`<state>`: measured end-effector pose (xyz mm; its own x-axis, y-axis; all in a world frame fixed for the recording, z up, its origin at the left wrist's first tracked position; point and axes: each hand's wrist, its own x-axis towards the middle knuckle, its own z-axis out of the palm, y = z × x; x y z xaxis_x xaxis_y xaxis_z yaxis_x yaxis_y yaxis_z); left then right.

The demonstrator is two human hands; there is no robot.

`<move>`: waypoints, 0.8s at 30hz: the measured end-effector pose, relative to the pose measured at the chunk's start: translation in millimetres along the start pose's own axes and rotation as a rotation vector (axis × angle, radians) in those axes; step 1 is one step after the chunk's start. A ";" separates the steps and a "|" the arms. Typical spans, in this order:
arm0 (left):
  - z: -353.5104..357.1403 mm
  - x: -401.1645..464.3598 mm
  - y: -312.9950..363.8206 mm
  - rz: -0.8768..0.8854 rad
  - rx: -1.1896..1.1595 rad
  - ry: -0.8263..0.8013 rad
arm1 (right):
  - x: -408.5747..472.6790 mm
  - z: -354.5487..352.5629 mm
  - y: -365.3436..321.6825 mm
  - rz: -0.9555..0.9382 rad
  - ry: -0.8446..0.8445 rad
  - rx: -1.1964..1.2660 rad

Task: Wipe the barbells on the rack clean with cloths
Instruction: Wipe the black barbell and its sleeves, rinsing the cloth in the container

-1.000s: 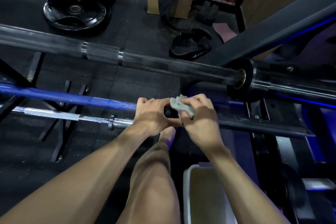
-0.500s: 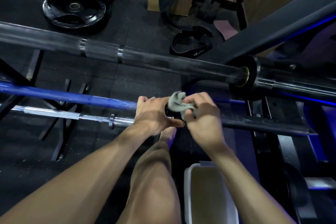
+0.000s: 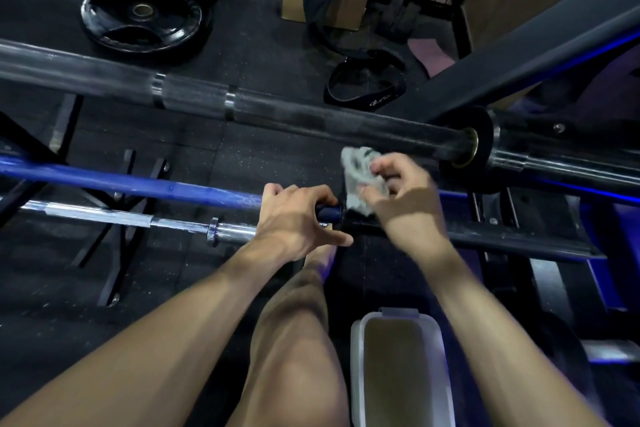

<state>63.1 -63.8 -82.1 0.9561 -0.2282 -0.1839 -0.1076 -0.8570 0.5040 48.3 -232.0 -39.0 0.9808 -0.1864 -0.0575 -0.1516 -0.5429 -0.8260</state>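
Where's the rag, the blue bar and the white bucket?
rag (image 3: pixel 362 172), head view, on its crumpled middle.
blue bar (image 3: pixel 138 181), head view, on its shaft.
white bucket (image 3: pixel 356 357), head view, on its left rim.

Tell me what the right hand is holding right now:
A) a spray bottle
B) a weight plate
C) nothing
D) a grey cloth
D: the right hand has its fingers curled round a crumpled grey cloth, above the blue barbell that the left hand grips.
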 end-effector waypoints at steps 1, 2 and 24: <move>0.4 0.4 0.6 0.005 0.028 0.004 | -11.8 4.5 2.6 -0.073 -0.043 -0.039; 1.0 0.7 1.6 0.010 0.066 0.005 | -20.5 9.5 5.9 -0.138 -0.074 -0.108; 4.5 1.0 1.4 -0.011 -0.017 0.028 | 12.1 -7.4 11.4 0.086 0.051 0.285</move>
<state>62.7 -67.3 -85.4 0.9645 -0.2055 -0.1660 -0.0926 -0.8516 0.5160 57.5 -246.4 -44.9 0.9574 -0.2661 -0.1119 -0.1863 -0.2733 -0.9437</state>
